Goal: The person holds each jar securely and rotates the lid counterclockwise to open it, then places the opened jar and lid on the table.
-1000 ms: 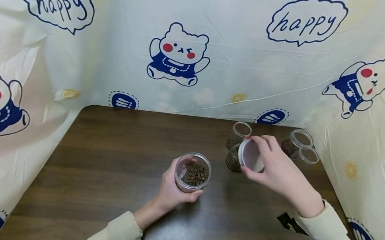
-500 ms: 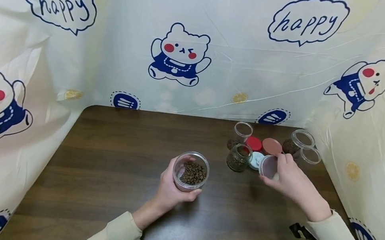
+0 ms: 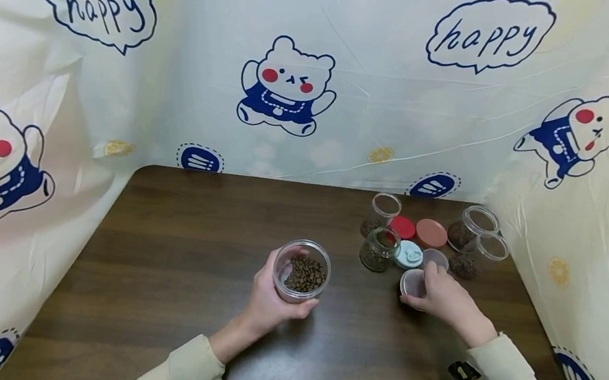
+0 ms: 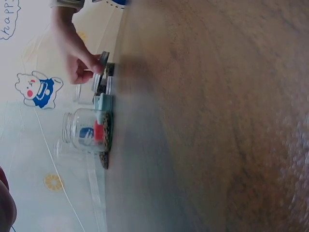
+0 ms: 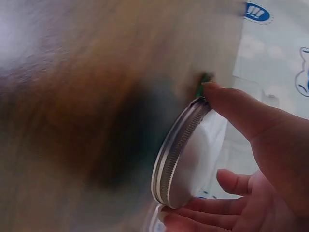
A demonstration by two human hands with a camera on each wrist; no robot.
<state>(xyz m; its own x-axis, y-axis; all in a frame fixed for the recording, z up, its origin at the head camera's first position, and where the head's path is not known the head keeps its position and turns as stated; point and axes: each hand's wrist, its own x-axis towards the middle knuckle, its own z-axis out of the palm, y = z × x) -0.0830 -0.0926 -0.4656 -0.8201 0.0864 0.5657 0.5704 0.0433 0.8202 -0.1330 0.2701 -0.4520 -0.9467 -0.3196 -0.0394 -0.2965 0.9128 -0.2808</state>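
My left hand (image 3: 270,300) grips a clear jar (image 3: 299,297) from its left side, above the middle of the table. Dark brown coffee beans (image 3: 307,274) lie in the bottom of it, and its mouth is uncovered. To the right, my right hand (image 3: 447,299) pinches a round jar lid (image 3: 413,284) by its edge, thumb on one side and fingers on the other. A ridged silver rim shows on this lid (image 5: 166,154) in the right wrist view. It hangs tilted close over the table, just in front of a pale lid (image 3: 436,257).
Behind the right hand lie a red lid (image 3: 404,227), a pink lid (image 3: 431,233) and a light blue lid (image 3: 409,254). Uncapped jars with dark contents flank them: a squat glass jar (image 3: 378,253) and others at the back right (image 3: 461,234). A printed curtain (image 3: 297,18) borders the table.
My right hand has carried the silver-rimmed lid rightward from over the squat jar, then down toward the table in front of the other lids. My left hand and its jar have hardly moved.
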